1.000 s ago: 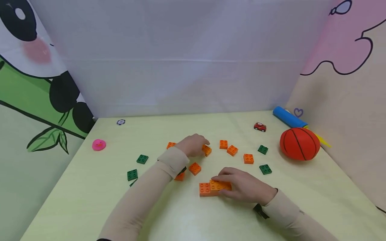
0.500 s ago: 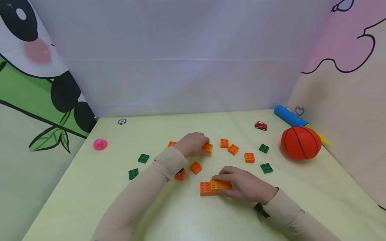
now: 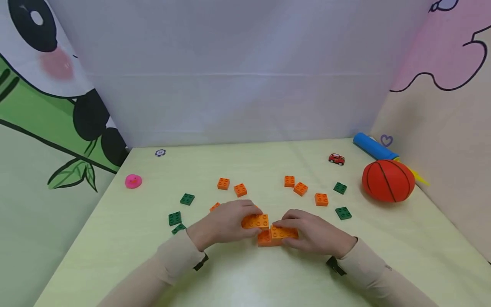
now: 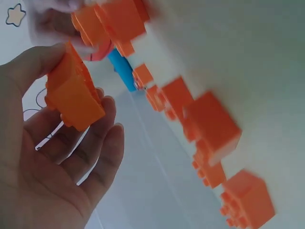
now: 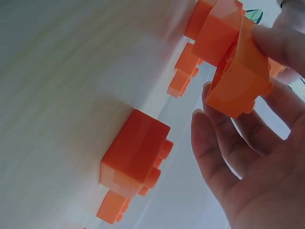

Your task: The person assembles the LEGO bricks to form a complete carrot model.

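My left hand (image 3: 232,221) pinches an orange toy brick (image 3: 256,221) between thumb and fingers, just above the left end of a lower orange brick (image 3: 264,238). Close beside it, my right hand (image 3: 316,232) grips another orange brick (image 3: 283,233) seated over the lower brick's right part. In the left wrist view, the pinched brick (image 4: 74,95) hangs apart from the table with its studs showing. From the right wrist, the gripped brick (image 5: 240,78) appears tilted against the lower brick (image 5: 217,36). Whether the left brick touches the lower one is hard to tell.
Loose orange bricks (image 3: 223,183) lie beyond both hands, with others (image 3: 321,199) to the right. Green bricks (image 3: 174,218) lie at left and right. Farther out are a pink duck toy (image 3: 133,181), poker chip (image 3: 160,152), red toy car (image 3: 336,159), small basketball (image 3: 388,181) and blue cylinder (image 3: 375,146).
My left hand has taken an orange brick from farther back and brought it toward me, beside the right hand. The right hand keeps its grip in nearly the same place.
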`<state>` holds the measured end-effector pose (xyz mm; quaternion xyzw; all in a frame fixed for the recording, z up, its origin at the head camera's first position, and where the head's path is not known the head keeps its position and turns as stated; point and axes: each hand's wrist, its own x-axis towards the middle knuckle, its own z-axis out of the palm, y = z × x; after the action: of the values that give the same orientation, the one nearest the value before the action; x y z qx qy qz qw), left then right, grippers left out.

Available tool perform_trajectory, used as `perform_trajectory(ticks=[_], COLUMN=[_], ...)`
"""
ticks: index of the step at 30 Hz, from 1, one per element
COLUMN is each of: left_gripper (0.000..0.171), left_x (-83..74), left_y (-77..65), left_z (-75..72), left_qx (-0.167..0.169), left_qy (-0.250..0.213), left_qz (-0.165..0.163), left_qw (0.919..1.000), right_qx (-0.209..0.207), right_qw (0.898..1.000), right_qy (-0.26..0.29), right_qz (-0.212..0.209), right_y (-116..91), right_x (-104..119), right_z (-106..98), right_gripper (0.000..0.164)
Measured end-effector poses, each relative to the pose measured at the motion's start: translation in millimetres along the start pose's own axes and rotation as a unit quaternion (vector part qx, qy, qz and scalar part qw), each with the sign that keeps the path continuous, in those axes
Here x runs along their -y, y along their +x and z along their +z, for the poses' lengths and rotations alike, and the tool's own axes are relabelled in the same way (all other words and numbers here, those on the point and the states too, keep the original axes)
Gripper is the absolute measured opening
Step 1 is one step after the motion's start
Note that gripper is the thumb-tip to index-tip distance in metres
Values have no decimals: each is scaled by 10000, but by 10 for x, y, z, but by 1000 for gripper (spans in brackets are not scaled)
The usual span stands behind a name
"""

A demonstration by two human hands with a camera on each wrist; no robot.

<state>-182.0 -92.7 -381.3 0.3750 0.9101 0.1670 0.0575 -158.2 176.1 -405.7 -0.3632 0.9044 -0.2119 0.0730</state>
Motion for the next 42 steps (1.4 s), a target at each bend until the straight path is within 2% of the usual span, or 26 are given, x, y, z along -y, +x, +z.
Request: perform_trajectory(ticks=[2, 5, 11, 27, 33, 39, 42], left_gripper=[39, 38, 39, 42, 41, 41, 42], left_x=[-44, -78, -82, -83, -92, -84, -83], left_y=[-71, -102, -95, -105, -67, -25, -23], left_z=[53, 114, 183, 273, 265, 245, 244], left_qx=[-74, -191, -153, 20, 57, 211, 221], left_qy=[-28, 49, 193, 45, -167, -626, -659], left_qz=[97, 180, 39, -259, -248, -478, -519], left_qw=[9999, 9996, 9997, 9997, 9995, 9967, 9962], right_qx=[-25, -42, -42, 10, -31, -40, -31], right_qw=[10000, 10000, 10000, 9999, 9998, 9994, 9994], right_qy=[-26, -64, -23, 102, 173, 331, 326], right_qz=[2, 15, -4, 6, -44, -90, -82], right_y=[-3, -5, 8, 24, 22, 20, 20], right_x=[-3, -9, -6, -12, -35, -61, -71], right_z=[-7, -9, -6, 8, 3, -1, 0], right_gripper=[42, 42, 43, 43, 43, 43, 43])
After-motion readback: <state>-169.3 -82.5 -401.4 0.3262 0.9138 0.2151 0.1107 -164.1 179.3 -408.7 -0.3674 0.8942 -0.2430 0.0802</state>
